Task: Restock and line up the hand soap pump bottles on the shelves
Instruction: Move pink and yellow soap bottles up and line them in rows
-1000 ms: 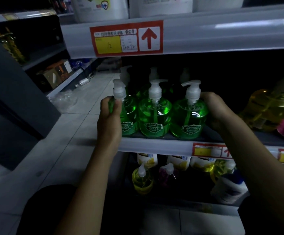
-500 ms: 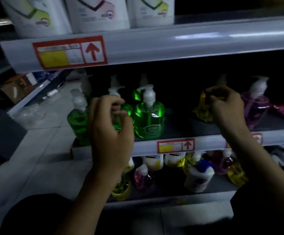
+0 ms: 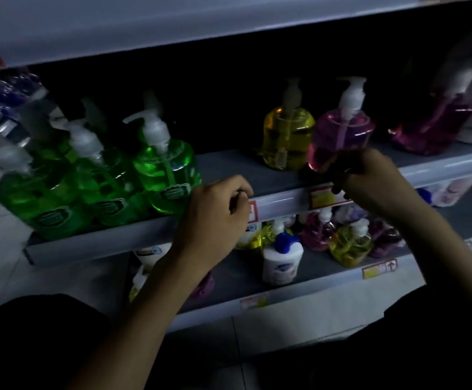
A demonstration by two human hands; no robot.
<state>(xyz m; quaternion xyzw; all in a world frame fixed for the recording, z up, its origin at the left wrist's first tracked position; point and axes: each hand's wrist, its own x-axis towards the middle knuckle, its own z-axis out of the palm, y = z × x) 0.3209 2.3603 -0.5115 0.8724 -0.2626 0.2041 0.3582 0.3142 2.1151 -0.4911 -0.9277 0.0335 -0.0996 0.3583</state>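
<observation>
- The left hand (image 3: 215, 218) hangs in front of the middle shelf (image 3: 229, 167), at its front edge, just right of the green pump bottles (image 3: 170, 175). Its grip is curled in tight, thumb against forefinger, with nothing visible inside it.
- The right hand (image 3: 370, 178) sits at the foot of the pink pump bottle (image 3: 341, 130), knuckles covering the bottle's base. Its fingers bend downward over the shelf edge by the price label (image 3: 320, 198). Whether that grip has hold of the bottle, I can't tell.
- The green pump bottles stand bunched at the shelf's left end, three across the front and more behind.
- A yellow pump bottle (image 3: 288, 136) stands just left of the pink one, well apart from the green ones.
- Further right stand darker pink bottles (image 3: 432, 128), blurred.
- The lower shelf (image 3: 237, 277) carries mixed yellow, pink and white bottles.
</observation>
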